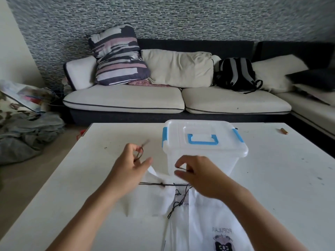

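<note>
Room: one long sofa point(126, 104) with cream seat pads and a dark base, set against a wall of small grey mosaic tile. On it are one striped navy-pink-white cushion point(117, 57) and one black-and-grey backpack point(235, 73). One heap of grey cloth point(27, 131) lies on the floor off the table's left edge.

Surface: one white rectangular table point(72, 178), scuffed, with dark specks toward its right edge.

One white fabric drawstring bag point(204, 223) lies flat at the middle of the near edge, its mouth pointing toward the far edge. Its lower part is cut off by the frame. The print reads POPULAR reversed; the smaller lettering is illegible.

One clear plastic storage box point(204, 142) sits near the middle of the far edge, lid on, with one blue handle and two blue side latches. The bag's gathered mouth lies just in front of it.

Left hand point(129, 163): raised above the table, fingers curled, pinching a loop of thin black cord point(155, 184).

Right hand point(197, 175): over the bag's mouth, thumb and forefinger pinching another stretch of that cord.

The cord runs taut across the bag's neck, and loose ends trail down the cloth. Motion blur hides whether it is one strand or two.

One small brown stick-like object point(283, 131) lies at the far right corner, too small to identify.
</note>
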Tool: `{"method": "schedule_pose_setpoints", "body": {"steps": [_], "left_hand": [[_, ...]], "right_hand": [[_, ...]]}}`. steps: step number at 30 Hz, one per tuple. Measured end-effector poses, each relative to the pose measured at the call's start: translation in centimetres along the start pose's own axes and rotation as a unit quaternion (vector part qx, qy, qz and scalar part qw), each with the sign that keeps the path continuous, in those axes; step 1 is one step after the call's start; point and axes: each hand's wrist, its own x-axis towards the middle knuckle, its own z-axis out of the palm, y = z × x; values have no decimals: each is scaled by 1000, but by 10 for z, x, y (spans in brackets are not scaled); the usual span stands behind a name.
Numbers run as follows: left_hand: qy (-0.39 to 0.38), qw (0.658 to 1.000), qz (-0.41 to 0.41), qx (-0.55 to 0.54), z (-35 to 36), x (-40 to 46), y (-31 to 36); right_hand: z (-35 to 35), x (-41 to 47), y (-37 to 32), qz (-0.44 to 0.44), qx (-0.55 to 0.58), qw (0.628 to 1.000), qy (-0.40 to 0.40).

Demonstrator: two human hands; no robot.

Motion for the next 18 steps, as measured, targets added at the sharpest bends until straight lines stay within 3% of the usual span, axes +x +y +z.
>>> {"method": "schedule_pose_setpoints", "body": {"steps": [2, 6, 11, 15, 18], "left_hand": [[-35, 999, -10, 0, 4, -2, 1], [-67, 991, 83, 76, 1, -10, 10], [-125, 968, 100, 192, -1, -11, 9], [-203, 954, 84, 204, 2, -11, 9], [-231, 949, 86, 197, 4, -10, 6]], "right_hand": [[8, -4, 1, 21, -63, 995, -78], [5, -9, -1, 17, -65, 983, -169], [-5, -4, 3, -10, 3, 992, -127], [-8, -4, 8, -14, 43, 993, -110], [-9, -3, 9, -12, 65, 996, -53]]}}
